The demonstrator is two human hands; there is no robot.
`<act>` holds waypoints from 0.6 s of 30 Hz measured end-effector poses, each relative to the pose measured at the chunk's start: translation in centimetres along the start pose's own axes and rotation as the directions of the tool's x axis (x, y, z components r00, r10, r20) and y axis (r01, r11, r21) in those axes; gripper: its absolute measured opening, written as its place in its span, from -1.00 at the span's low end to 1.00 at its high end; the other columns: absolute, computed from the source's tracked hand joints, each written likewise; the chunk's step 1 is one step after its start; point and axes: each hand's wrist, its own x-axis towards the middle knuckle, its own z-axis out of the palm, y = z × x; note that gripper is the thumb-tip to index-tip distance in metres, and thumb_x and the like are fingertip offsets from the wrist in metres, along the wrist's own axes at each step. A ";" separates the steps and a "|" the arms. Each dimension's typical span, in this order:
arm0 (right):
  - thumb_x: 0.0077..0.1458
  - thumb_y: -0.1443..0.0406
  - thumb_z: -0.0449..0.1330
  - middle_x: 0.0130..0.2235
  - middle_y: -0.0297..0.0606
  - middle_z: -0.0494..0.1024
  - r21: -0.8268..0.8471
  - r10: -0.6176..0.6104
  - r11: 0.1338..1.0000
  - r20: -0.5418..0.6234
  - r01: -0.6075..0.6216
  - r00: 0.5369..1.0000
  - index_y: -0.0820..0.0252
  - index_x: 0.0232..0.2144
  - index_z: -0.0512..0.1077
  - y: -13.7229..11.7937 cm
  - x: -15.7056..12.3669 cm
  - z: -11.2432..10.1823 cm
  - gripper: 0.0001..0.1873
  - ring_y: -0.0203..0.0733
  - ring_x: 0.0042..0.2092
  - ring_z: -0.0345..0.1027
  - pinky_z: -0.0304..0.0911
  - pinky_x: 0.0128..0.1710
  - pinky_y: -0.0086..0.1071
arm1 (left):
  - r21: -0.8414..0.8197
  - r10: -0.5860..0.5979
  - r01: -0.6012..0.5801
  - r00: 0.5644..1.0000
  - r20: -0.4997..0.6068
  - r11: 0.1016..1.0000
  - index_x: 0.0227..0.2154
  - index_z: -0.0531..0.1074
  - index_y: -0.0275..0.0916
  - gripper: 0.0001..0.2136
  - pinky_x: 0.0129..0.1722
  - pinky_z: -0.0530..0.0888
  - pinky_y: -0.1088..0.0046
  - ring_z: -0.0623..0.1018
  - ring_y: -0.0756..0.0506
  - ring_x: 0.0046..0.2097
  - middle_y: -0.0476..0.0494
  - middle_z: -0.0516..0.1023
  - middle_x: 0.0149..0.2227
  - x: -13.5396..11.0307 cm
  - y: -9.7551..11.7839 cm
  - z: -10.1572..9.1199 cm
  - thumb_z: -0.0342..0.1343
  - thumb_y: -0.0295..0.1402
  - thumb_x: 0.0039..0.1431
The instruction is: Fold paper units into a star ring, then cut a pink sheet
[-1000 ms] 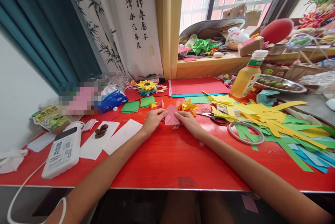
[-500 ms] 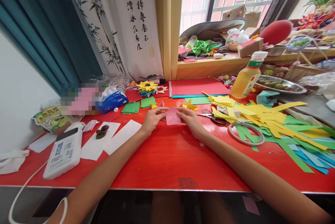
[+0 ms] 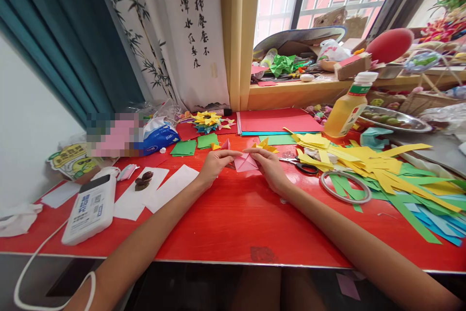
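Note:
Between my two hands is a small pink paper with crease lines, held up over the red table. My left hand pinches its left edge between thumb and fingers. The right edge is gripped by my right hand in the same way. Just behind the hands lie folded yellow paper pieces and an orange-and-pink folded piece. A pair of scissors with black handles rests right of my right hand.
Yellow paper strips, green strips and a roll of tape lie at the right. A bottle stands behind them. Green squares, white paper and a white device with a cable are at the left.
The pink paper, a taller upright sheet before, now shows a shorter shape with its upper part folded or tilted away. Both hands have kept their pinch. The view has shifted slightly.

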 end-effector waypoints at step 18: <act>-0.04 0.20 0.08 -0.39 -0.30 0.43 -0.192 -0.099 0.975 0.072 0.111 0.993 0.21 -0.37 0.40 0.1 0.0 -0.2 -0.78 -0.31 -0.40 0.22 0.11 -0.42 -0.45 | 0.084 -0.004 0.005 1.000 -0.007 0.996 -0.34 0.42 -0.30 -0.72 -0.58 0.32 0.57 0.37 0.06 -0.50 -0.04 0.37 -0.48 0.2 -0.1 0.0 0.02 -0.19 0.01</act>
